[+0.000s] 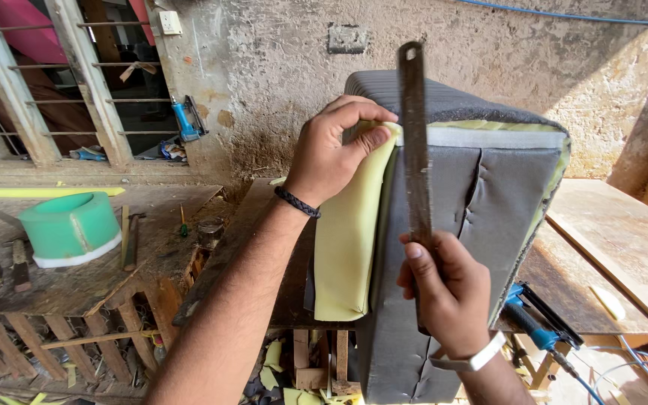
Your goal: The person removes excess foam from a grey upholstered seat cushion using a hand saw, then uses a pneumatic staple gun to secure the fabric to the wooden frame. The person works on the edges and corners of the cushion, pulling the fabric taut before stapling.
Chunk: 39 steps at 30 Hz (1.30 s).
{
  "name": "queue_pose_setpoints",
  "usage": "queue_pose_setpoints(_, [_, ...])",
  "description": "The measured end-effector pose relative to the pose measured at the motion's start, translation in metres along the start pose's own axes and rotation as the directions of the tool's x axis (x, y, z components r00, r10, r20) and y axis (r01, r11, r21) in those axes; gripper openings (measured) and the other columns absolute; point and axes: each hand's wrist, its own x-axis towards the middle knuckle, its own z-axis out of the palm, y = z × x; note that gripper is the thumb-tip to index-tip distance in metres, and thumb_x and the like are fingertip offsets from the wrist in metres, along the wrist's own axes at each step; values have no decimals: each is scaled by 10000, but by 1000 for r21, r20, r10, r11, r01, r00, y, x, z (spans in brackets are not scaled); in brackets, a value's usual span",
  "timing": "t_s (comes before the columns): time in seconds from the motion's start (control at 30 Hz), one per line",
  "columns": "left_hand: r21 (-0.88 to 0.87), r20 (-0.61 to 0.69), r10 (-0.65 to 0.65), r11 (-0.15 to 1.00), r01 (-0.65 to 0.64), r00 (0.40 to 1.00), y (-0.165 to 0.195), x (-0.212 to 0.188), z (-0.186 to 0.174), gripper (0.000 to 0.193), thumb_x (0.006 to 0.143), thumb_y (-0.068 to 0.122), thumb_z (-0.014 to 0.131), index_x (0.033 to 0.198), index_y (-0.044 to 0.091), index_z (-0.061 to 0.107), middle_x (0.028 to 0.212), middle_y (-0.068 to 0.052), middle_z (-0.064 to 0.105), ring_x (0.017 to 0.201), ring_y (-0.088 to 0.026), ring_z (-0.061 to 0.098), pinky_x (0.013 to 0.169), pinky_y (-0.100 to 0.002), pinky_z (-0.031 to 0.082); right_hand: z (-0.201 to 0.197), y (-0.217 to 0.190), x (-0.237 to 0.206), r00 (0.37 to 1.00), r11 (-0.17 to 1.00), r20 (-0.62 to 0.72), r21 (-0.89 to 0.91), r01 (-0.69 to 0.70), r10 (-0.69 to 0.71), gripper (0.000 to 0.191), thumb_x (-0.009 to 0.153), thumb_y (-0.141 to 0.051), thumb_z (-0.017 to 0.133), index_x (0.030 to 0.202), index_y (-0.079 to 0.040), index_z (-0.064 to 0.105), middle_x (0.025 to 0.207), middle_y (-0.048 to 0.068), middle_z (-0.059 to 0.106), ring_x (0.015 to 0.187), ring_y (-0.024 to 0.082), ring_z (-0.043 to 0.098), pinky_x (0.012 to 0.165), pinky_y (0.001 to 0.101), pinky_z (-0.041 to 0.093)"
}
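A grey fabric-covered cushion (489,195) stands upright on a wooden bench, with yellow foam showing along its top edge. My left hand (331,150) pinches a flap of yellow foam sheet (346,240) at the cushion's upper left corner and pulls it aside. My right hand (440,292) grips the lower end of a long, thin metal blade (414,127), held upright against the cushion's left edge. The blade's tip has a hole and rises above the cushion's top.
A green roll with a white base (69,229) sits on the left workbench (76,277) among hand tools. A blue power tool (185,120) rests on the window sill; another blue tool (538,330) hangs by the right table (624,240). Foam scraps litter the floor.
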Motion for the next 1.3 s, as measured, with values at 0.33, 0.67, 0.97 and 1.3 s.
queue_pose_setpoints(0.33, [-143, -129, -290, 952, 272, 948, 2, -26, -6, 312, 961, 285, 690, 1188, 84, 615, 1087, 20, 682, 1003, -79, 672, 809, -266, 584, 11, 13, 29, 1000, 979, 16, 203, 5, -9, 199, 992, -73, 542, 1103, 19, 679, 686, 47, 654, 553, 89, 568, 506, 238, 459])
queue_pose_setpoints(0.67, [-254, -135, -495, 855, 453, 858, -34, -17, 32, 248, 1002, 253, 634, 1120, 62, 739, 1011, -51, 763, 898, -153, 708, 819, -310, 578, 14, 1, 12, 997, 1000, 82, -12, 18, -17, 359, 1016, -153, 542, 1341, -4, 572, 819, 94, 784, 679, 120, 734, 608, 265, 594])
queue_pose_setpoints(0.97, [-74, -55, -70, 995, 66, 996, 4, 11, 18, 99, 940, 163, 764, 1031, 127, 771, 1054, -10, 766, 903, -110, 731, 787, -261, 640, 23, -9, 10, 991, 975, -22, -184, 123, -129, 303, 998, -112, 607, 1270, 21, 584, 726, 72, 754, 634, 98, 745, 535, 244, 568])
queue_pose_setpoints(1.3, [-28, -177, -134, 991, 131, 975, -10, 6, 14, 65, 936, 163, 779, 933, 101, 760, 933, -1, 780, 819, -118, 734, 757, -266, 614, 45, -25, 33, 967, 901, -114, -402, 164, -227, 261, 974, -109, 644, 1222, -30, 623, 626, 74, 721, 527, 130, 730, 484, 285, 528])
